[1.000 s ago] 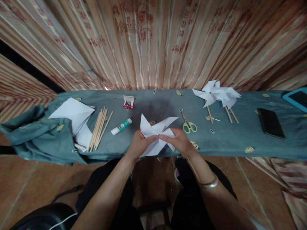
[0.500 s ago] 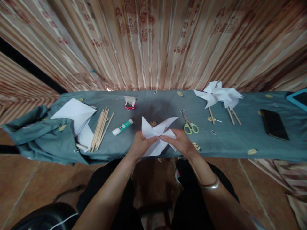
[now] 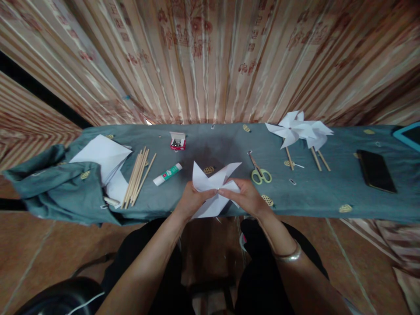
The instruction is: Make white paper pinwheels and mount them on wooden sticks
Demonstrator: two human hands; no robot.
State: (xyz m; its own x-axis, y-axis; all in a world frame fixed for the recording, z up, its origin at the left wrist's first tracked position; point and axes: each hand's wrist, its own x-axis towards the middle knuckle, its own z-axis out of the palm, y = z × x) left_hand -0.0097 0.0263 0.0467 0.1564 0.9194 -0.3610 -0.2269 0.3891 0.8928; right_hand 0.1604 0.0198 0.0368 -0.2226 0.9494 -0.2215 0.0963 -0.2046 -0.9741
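A white paper pinwheel (image 3: 210, 179) with folded points is held over the near edge of the table between both hands. My left hand (image 3: 190, 200) pinches its centre from the left, fingers closed on the paper. My right hand (image 3: 246, 197) pinches the centre from the right, thumb and fingers meeting the left fingertips. A small shiny bit shows at the centre where the fingertips meet; I cannot make out what it is. A bangle sits on my right wrist.
On the blue-grey cloth (image 3: 328, 192): white paper sheets (image 3: 101, 153), wooden sticks (image 3: 138, 175), a glue stick (image 3: 167, 173), a small red box of pins (image 3: 177, 141), yellow-handled scissors (image 3: 259, 171), finished pinwheels on sticks (image 3: 298, 129), a black phone (image 3: 376, 170). Curtains hang behind.
Both hands keep their pinch at the pinwheel's centre; the paper has shifted only slightly. The view has drifted a little.
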